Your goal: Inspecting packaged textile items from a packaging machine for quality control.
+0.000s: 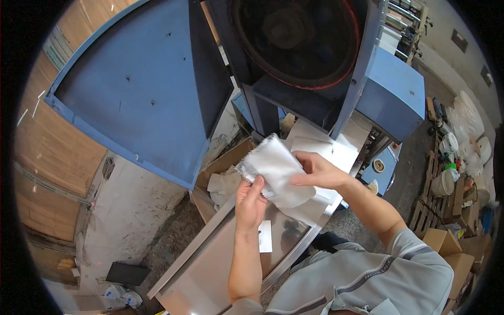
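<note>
A stack of white bags (276, 165) with zigzag-cut edges is held up over a metal table (210, 268). My left hand (250, 205) is closed on its near left edge, thumb on top and fingers underneath. With thumb and fingers, my right hand (317, 172) pinches the stack's right side. More white sheets (338, 152) lie beyond the hands, below the blue machine. A small white card (265, 236) lies on the table next to my left forearm.
A blue machine door (131, 89) stands open at the left, beside a large dark wheel (294, 42). Beneath it sits a cardboard box (199, 202) with white scraps. A blue housing (394, 86) is to the right. Wooden pallets (428, 194) with buckets and bags lie farther right.
</note>
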Action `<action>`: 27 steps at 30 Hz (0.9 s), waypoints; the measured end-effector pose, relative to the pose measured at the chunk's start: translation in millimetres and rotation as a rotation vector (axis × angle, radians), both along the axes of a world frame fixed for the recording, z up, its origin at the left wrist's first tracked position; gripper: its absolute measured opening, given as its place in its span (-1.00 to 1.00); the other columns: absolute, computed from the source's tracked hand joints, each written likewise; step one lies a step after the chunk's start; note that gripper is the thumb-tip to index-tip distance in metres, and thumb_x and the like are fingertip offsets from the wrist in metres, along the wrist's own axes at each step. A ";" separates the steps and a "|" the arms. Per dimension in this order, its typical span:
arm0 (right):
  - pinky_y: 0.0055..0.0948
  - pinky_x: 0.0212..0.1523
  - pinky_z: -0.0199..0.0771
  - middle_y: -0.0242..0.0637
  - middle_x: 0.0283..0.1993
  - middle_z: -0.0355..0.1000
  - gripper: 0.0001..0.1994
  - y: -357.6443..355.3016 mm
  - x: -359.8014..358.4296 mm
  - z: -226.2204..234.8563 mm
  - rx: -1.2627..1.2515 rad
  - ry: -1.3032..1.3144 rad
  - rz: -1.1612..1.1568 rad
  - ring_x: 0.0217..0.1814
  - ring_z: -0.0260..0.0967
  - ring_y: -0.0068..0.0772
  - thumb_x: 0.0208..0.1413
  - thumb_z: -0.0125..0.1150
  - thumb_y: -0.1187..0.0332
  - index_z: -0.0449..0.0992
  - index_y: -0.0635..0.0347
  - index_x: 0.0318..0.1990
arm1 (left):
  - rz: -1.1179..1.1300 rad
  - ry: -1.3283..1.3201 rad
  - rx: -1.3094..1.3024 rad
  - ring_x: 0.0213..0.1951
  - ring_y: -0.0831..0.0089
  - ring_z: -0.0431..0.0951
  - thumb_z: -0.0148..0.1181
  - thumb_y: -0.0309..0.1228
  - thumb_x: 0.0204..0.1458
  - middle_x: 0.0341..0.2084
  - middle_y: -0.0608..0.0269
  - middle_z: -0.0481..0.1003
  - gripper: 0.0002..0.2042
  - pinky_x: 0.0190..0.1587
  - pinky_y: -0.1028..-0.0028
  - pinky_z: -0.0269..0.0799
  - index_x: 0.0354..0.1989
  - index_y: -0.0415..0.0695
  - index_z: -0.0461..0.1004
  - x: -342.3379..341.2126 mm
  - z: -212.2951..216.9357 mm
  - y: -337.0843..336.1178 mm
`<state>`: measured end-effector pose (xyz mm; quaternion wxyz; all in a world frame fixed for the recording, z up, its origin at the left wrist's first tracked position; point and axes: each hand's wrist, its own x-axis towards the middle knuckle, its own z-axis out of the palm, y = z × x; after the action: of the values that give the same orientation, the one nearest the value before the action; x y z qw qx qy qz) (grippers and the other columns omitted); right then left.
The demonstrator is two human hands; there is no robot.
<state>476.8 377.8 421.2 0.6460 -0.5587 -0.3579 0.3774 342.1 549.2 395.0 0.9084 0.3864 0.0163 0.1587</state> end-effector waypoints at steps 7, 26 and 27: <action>-0.55 -0.15 0.42 -0.41 -0.22 0.52 -0.64 -1.5 0.0 2.8 -0.205 -0.159 0.048 -0.18 0.38 -0.67 0.08 0.41 0.33 0.53 0.29 -0.01 | 0.008 0.103 0.042 -0.06 0.46 0.55 0.16 -0.34 0.22 -0.06 0.20 0.53 -0.64 -0.03 0.43 0.48 0.12 -0.26 0.40 0.3 3.0 19.6; -0.50 -0.03 0.49 -0.30 -0.09 0.55 -0.60 -26.2 22.3 -0.8 -0.079 -0.069 -0.185 -0.07 0.48 -0.56 0.17 0.30 0.30 0.45 0.32 0.09 | 0.182 0.222 0.484 -0.17 0.53 0.57 0.31 -0.46 0.10 -0.18 0.21 0.60 -0.74 -0.05 0.52 0.44 -0.06 -0.28 0.53 -23.3 -2.7 54.2; -0.51 -0.07 0.51 -0.29 -0.10 0.54 -0.61 -27.5 23.8 0.1 -0.111 -0.115 -0.208 -0.10 0.49 -0.57 0.17 0.30 0.31 0.45 0.33 0.08 | 0.183 0.221 0.484 -0.17 0.53 0.57 0.31 -0.46 0.10 -0.18 0.21 0.60 -0.74 -0.05 0.52 0.44 -0.06 -0.28 0.53 -24.1 -2.2 54.7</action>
<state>500.6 350.3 421.3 0.6282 -0.6485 -0.3131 0.2947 318.0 603.9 392.9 0.7643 0.6041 0.1116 0.1961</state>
